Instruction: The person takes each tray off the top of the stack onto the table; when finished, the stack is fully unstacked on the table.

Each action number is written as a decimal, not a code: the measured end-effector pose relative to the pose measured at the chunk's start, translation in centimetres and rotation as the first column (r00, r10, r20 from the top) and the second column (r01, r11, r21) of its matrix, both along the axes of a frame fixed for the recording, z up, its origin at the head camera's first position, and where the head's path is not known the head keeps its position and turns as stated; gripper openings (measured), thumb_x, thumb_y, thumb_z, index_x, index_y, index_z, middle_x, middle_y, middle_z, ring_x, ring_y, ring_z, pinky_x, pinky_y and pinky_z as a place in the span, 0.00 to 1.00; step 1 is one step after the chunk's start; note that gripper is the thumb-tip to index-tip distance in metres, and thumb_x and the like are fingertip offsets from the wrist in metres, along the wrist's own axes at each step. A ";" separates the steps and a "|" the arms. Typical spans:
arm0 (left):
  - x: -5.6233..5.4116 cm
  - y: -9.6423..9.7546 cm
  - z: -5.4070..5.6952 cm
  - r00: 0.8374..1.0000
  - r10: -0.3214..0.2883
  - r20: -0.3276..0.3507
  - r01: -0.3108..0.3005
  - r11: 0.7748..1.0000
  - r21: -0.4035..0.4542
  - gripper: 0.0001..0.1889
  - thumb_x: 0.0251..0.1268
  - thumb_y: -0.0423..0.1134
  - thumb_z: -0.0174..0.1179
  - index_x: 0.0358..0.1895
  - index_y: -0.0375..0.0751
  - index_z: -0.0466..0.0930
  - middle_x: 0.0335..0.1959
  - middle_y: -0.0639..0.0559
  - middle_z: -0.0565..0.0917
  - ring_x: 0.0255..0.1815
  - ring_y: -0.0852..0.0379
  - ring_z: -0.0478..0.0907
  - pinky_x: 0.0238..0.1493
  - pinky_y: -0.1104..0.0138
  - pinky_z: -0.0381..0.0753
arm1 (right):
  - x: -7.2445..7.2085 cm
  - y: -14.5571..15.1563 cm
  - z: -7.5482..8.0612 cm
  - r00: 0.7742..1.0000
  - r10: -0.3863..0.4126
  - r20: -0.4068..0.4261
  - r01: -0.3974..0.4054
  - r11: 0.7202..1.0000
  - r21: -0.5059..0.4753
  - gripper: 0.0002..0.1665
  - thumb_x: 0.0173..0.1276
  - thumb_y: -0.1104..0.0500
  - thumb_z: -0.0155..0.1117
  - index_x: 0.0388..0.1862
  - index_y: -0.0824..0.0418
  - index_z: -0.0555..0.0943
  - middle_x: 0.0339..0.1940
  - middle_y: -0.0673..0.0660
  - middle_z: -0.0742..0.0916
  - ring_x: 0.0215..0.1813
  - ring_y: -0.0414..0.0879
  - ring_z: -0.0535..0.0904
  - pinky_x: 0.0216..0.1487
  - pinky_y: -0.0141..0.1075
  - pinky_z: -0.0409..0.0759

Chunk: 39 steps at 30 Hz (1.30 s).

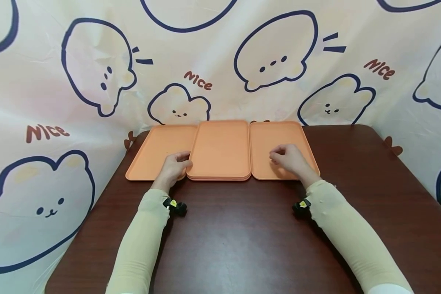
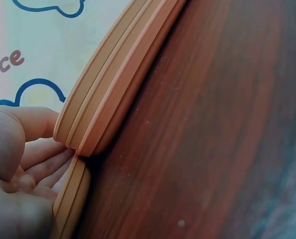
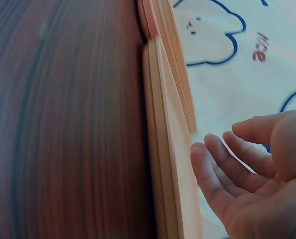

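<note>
Just right of the left hand [image 1: 173, 166] sits the middle stack [image 1: 220, 151] of trays, its long axis seemingly running away from the person across the desk [image 1: 224, 237]. That hand is the nearer one: its bent fingertips touch the stack's left edge (whether they pinch it, I cannot tell), with the left trays [image 1: 156, 151] beneath. The right hand [image 1: 290, 158], fingers loosely curved around nothing, hovers over the right trays [image 1: 275, 134]; the middle stack lies to its left, apart.
</note>
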State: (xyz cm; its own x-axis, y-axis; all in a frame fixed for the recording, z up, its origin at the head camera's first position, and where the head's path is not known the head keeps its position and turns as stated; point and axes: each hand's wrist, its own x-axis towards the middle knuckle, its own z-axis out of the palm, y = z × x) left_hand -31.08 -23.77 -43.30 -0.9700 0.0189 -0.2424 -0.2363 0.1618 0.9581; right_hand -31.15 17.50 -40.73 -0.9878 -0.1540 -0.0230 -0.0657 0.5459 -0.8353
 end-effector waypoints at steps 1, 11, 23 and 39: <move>0.0 0.0 0.0 1.000 0.002 0.002 -0.002 1.000 0.002 0.33 0.78 0.32 0.58 0.84 0.44 0.66 0.82 0.41 0.72 0.10 0.68 0.60 0.18 0.74 0.66 | -0.1 -0.6 -0.1 1.000 -0.005 0.006 0.005 1.000 -0.003 0.18 0.83 0.58 0.60 0.58 0.71 0.85 0.53 0.68 0.89 0.52 0.57 0.88 0.51 0.40 0.89; 0.0 0.2 0.1 0.999 0.026 0.023 -0.026 1.000 -0.008 0.33 0.75 0.34 0.60 0.83 0.48 0.70 0.79 0.44 0.75 0.11 0.67 0.62 0.20 0.74 0.69 | -1.0 -5.4 -0.3 0.998 -0.055 0.035 0.056 0.998 -0.013 0.16 0.82 0.56 0.60 0.56 0.65 0.85 0.50 0.63 0.89 0.46 0.54 0.90 0.41 0.35 0.85; 0.0 0.0 -0.1 0.999 0.027 0.027 -0.027 1.000 0.015 0.33 0.77 0.33 0.59 0.83 0.48 0.69 0.77 0.43 0.76 0.11 0.68 0.62 0.18 0.75 0.68 | -2.2 -7.9 -0.7 0.993 -0.119 0.025 0.118 0.992 0.052 0.17 0.81 0.55 0.63 0.60 0.65 0.84 0.54 0.64 0.88 0.46 0.53 0.85 0.44 0.40 0.84; 0.2 -0.2 -0.1 0.999 0.034 0.022 -0.034 0.999 0.007 0.33 0.75 0.32 0.59 0.82 0.48 0.70 0.76 0.42 0.77 0.12 0.68 0.62 0.20 0.75 0.68 | -1.0 -8.2 -1.0 0.992 -0.094 0.081 0.081 0.986 0.149 0.11 0.74 0.55 0.70 0.43 0.62 0.83 0.32 0.55 0.88 0.32 0.45 0.83 0.35 0.35 0.79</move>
